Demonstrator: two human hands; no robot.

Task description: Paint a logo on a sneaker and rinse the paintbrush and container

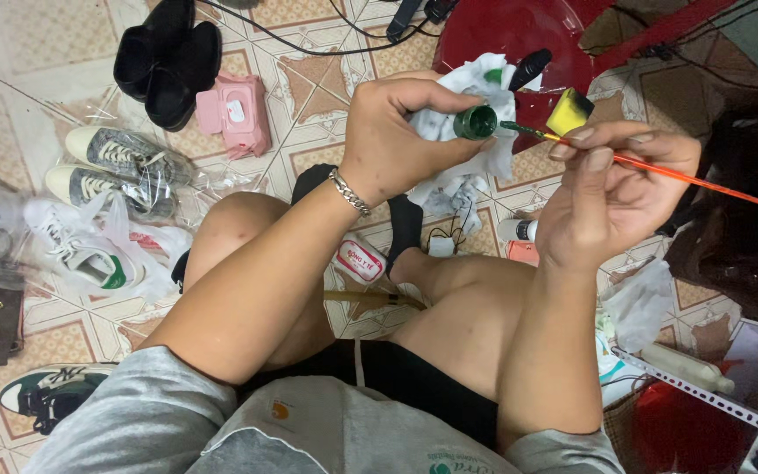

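My left hand (396,132) grips a small open jar of green paint (475,122) together with a white, green-stained rag (475,162). My right hand (611,189) pinches a thin paintbrush with an orange handle (695,178); its green-tipped bristles sit at the jar's mouth. Both hands hover above my bare knees, and a silver bracelet (349,192) circles the left wrist.
Sneakers wrapped in clear plastic (120,162) lie on the tiled floor at left, with black shoes (168,57) and a pink wipes pack (237,112) behind them. A red stool (519,35), yellow sponge (569,111), black cables and small bottles crowd the right side.
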